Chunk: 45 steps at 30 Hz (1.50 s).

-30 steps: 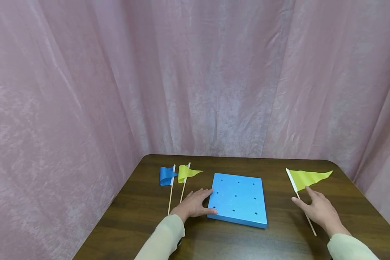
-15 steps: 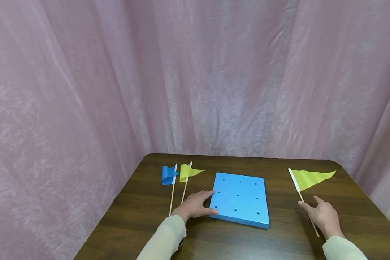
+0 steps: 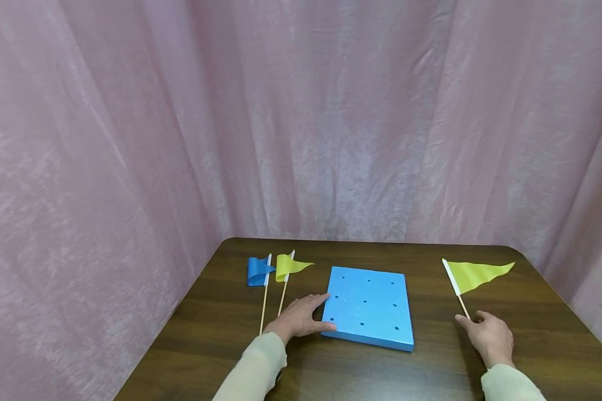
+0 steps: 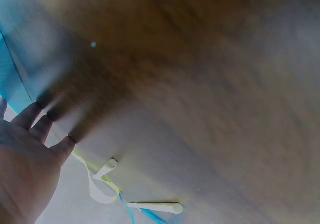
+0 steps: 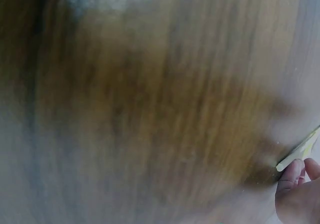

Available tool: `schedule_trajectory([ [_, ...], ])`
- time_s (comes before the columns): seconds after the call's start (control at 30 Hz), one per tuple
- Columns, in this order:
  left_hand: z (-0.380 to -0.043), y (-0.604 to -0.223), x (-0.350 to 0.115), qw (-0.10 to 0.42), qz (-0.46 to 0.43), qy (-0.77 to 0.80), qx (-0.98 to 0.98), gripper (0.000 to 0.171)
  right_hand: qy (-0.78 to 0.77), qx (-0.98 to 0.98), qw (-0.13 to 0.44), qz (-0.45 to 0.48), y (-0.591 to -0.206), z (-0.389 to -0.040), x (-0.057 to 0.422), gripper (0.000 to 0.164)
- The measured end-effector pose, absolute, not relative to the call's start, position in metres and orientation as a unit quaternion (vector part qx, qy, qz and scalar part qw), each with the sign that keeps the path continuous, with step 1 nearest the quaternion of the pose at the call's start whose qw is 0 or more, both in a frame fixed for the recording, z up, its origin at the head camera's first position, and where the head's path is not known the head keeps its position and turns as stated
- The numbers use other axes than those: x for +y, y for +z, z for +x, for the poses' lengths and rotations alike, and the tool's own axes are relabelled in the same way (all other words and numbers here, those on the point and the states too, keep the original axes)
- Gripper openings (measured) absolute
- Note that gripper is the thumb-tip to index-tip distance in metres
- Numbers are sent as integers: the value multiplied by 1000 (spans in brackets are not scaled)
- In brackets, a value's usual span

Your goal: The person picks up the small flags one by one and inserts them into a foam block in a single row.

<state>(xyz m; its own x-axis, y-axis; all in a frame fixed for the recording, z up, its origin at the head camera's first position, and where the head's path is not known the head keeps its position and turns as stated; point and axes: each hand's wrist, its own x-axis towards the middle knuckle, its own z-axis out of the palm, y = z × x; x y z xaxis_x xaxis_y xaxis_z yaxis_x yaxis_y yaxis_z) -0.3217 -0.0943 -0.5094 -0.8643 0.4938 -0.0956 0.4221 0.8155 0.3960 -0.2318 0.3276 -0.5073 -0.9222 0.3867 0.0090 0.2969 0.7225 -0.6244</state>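
Observation:
A blue square board [image 3: 366, 309] with several small holes lies flat on the table. My left hand [image 3: 298, 318] rests at its left edge, with fingers spread and the thumb on the near-left corner. To the right lies a yellow triangular flag [image 3: 476, 274] on a thin wooden stick. My right hand [image 3: 489, 336] pinches that stick between thumb and fingers, below the cloth; the lower part of the stick is hidden by the hand. In the right wrist view, the stick's end [image 5: 281, 167] shows beside my fingertips.
Left of the board lie a blue flag [image 3: 258, 272] and another yellow flag [image 3: 287, 267], both with curled cloth, their sticks partly behind my left hand. The brown wooden table [image 3: 431, 384] ends at a pink curtain [image 3: 306, 122].
My right hand has moved down and left along the yellow flag's stick, and its fingers have closed on it. The left hand stays at the board, which has not moved.

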Motion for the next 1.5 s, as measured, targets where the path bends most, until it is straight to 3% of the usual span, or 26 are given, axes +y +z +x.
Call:
schedule_trajectory([
  [0.57,-321,-508,-94,102,238,191,947,90,316,-921,120,-193,-514,-227,326,45],
  [1.17,-320,-510,-105,104,230,199,947,90,298,-938,70,-161,-507,-237,330,27],
  [1.5,-319,-509,-107,105,225,200,948,90,313,-940,44,-128,-501,-239,340,27],
])
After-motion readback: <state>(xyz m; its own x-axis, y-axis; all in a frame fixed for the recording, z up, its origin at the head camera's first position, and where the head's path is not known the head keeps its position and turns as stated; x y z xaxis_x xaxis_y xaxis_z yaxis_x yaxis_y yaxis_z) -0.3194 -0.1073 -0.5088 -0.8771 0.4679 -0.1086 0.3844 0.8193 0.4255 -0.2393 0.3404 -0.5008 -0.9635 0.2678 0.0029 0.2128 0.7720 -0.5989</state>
